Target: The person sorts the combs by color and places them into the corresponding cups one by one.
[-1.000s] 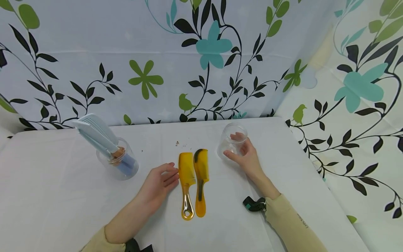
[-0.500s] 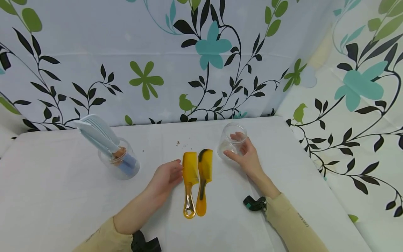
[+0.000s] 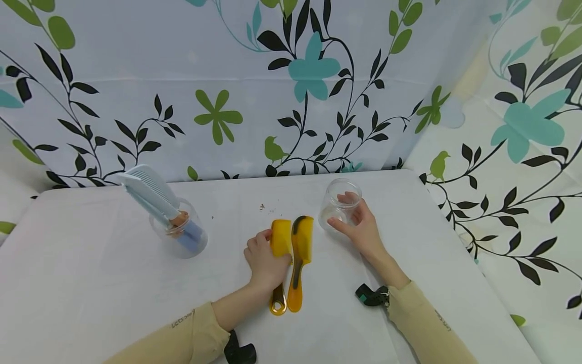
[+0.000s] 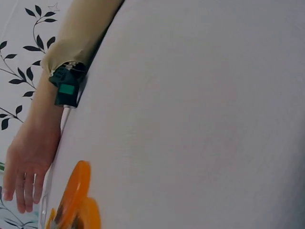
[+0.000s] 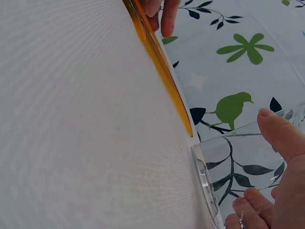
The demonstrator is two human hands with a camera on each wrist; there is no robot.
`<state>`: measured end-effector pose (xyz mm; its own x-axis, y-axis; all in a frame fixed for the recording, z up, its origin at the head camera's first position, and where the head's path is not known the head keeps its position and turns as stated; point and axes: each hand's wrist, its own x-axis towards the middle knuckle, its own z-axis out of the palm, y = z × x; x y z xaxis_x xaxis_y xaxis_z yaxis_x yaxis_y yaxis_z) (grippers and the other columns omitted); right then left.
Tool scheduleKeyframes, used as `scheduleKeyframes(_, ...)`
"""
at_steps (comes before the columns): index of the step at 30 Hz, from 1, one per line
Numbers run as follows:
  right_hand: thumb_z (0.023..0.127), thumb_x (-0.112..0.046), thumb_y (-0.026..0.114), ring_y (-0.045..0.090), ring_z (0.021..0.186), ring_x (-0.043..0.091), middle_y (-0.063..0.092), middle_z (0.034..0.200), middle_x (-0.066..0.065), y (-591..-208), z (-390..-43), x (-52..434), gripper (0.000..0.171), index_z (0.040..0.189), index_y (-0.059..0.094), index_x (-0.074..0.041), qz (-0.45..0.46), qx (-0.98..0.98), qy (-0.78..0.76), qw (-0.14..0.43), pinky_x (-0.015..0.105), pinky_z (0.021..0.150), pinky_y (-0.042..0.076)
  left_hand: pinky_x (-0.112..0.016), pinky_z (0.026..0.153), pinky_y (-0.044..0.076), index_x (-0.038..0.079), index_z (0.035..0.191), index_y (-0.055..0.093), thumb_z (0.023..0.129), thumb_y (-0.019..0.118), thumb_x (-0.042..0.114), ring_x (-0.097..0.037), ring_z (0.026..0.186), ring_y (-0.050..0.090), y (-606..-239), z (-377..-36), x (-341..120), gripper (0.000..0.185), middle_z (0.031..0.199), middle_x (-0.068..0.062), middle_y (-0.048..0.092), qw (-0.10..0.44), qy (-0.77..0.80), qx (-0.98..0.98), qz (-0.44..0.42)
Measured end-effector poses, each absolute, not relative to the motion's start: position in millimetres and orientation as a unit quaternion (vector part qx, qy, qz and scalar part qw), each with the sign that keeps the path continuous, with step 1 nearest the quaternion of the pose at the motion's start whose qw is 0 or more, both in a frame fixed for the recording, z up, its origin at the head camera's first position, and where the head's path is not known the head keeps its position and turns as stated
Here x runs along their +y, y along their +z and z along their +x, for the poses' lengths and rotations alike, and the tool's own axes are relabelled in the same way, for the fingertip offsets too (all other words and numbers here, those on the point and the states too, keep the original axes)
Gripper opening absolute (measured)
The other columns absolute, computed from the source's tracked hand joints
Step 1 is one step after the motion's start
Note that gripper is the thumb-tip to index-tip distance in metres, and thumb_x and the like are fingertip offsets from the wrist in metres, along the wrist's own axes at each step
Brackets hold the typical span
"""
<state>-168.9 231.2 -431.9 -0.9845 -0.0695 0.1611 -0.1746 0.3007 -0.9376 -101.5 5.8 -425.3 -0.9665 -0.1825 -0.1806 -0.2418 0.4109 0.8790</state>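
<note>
Two yellow combs with handles lie side by side on the white table. Over the left comb (image 3: 280, 236), my left hand (image 3: 265, 260) has its fingers at the left edge and its thumb across the right side, pinching it. The right comb (image 3: 303, 242), darkened along its spine and handle, lies just beside the thumb. My right hand (image 3: 361, 227) holds an upright clear jar (image 3: 331, 215), with the thumb on the near side and the fingers round the far side. In the right wrist view the clear jar (image 5: 243, 164) has nothing inside. Both comb handles (image 4: 74, 191) show in the left wrist view.
At the left stands another clear jar (image 3: 203, 247) with pale blue combs (image 3: 147, 187) leaning out of it, plus something brown and blue inside. Small brown crumbs (image 3: 261, 208) lie behind the yellow combs. A leaf-patterned cloth (image 3: 218, 65) hangs along the table's back edge.
My left hand has moved right and over, from beside the left yellow comb to across it, with the thumb now on the comb's right side. The right hand keeps its hold on the jar.
</note>
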Motion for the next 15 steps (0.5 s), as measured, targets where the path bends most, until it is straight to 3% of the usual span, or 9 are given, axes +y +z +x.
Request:
scheduleKeyframes(4,0.085,-0.011,0.079,0.040,0.141,0.027,0.052,0.147,0.012,-446,-177,236,0.074,0.148,0.039,-0.008,0.077,-0.798,0.595,0.049,0.046,0.123,0.023,-0.051,0.102,0.033,-0.002,0.138,0.039,0.078,0.068,-0.002,-0.040,0.118,0.031,-430,-102,13,0.066,0.130,-0.024,0.040,-0.005,0.513,0.847,-0.137)
scheduleKeyframes(9,0.085,-0.016,0.080,0.042,0.140,0.021,0.054,0.146,0.004,-454,-181,240,0.075,0.148,0.040,-0.009,0.082,-0.796,0.597,0.056,0.043,0.123,0.024,-0.048,0.101,0.031,-0.002,0.141,0.037,0.074,0.063,-0.007,-0.037,0.115,0.030,-428,-105,15,0.072,0.120,-0.018,0.043,0.004,0.526,0.835,-0.160)
scheduleKeyframes(15,0.085,-0.017,0.080,0.043,0.139,0.022,0.054,0.145,0.006,-450,-178,238,0.075,0.148,0.040,-0.008,0.086,-0.794,0.598,0.059,0.043,0.123,0.025,-0.048,0.099,0.034,-0.002,0.134,0.045,0.076,0.061,-0.006,-0.035,0.112,0.033,-427,-105,16,0.060,0.113,-0.017,0.044,0.009,0.521,0.836,-0.171)
